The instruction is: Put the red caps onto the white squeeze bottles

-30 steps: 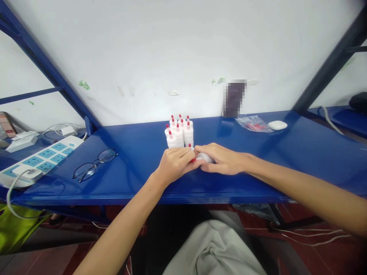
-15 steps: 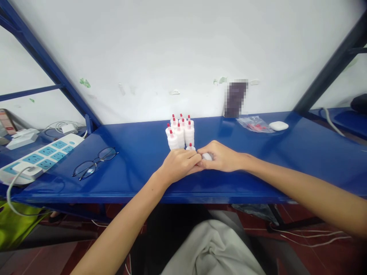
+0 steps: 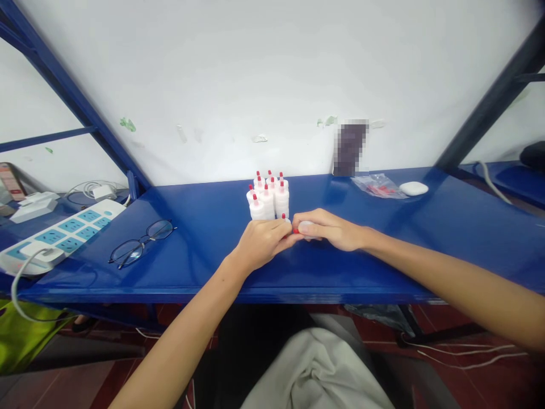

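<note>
Both my hands meet over the blue shelf (image 3: pixel 204 250). My right hand (image 3: pixel 330 228) is closed round a small white bottle (image 3: pixel 305 227) lying on its side. My left hand (image 3: pixel 261 243) pinches the bottle's red cap (image 3: pixel 295 231) at its tip. Just behind my hands stands a cluster of several small white bottles with red caps (image 3: pixel 268 197), upright and close together. One more red-capped bottle (image 3: pixel 284 217) stands right behind my left fingers.
A pair of glasses (image 3: pixel 140 243) lies on the shelf at the left, beside a white power strip (image 3: pixel 55 236) with a cable. At the back right are a clear bag of red caps (image 3: pixel 378 185) and a white oval case (image 3: pixel 413 188). Blue frame posts slant up on both sides.
My hands have shifted slightly away from me and the right hand has turned, so more of the white bottle shows. The standing bottles have not moved.
</note>
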### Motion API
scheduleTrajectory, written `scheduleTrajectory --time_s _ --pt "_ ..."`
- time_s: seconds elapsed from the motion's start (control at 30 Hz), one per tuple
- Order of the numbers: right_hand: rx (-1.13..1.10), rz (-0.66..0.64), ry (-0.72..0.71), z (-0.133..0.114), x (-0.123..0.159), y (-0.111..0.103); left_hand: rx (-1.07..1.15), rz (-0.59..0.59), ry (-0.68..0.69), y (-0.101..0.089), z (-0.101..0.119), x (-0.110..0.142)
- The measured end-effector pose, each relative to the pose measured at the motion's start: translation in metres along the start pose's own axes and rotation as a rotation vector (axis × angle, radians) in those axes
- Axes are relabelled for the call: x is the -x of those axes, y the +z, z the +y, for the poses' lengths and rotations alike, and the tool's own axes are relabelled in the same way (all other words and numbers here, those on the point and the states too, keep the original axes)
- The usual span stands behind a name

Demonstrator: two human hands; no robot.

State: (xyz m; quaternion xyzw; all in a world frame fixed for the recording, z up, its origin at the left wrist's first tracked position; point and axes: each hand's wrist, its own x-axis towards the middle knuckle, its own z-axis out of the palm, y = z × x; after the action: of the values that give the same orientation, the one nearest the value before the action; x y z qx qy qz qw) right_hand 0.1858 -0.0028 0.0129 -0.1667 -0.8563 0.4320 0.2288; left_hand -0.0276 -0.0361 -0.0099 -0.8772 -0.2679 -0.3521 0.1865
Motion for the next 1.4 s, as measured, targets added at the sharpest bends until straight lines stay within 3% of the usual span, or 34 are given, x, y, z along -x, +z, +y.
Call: scheduleTrajectory --time_s 0.13,0.43,0.5,0.63,0.73,0.97,1.3,1.4 --pt "-0.005 -0.034 -0.055 -0.002 -0.001 0.002 -0.051 -0.002 0.033 0.002 0.001 0.0" --pt "0.225 0.101 -0.051 0.0 -0.001 0.009 -0.085 -0.072 0.083 0.005 0.001 0.001" --pt "0.237 0.157 -0.039 -0.001 -0.001 0.007 -0.075 -0.146 0.038 0.005 0.002 0.002" --pt "0.249 0.293 -0.038 -0.002 0.0 0.001 -0.04 -0.404 -0.055 0.005 0.004 0.0" --pt "0.229 0.354 -0.005 -0.001 0.0 0.0 -0.026 -0.49 -0.091 0.003 0.006 -0.002" --pt "0.119 0.316 0.046 0.0 -0.001 0.003 0.009 -0.478 -0.124 0.003 0.006 -0.003" --pt "0.306 0.33 0.054 0.011 -0.002 0.006 0.028 -0.436 -0.131 0.004 0.005 -0.001" --pt "0.316 0.321 0.036 0.014 -0.003 0.006 0.011 -0.355 -0.08 0.003 0.005 -0.001"
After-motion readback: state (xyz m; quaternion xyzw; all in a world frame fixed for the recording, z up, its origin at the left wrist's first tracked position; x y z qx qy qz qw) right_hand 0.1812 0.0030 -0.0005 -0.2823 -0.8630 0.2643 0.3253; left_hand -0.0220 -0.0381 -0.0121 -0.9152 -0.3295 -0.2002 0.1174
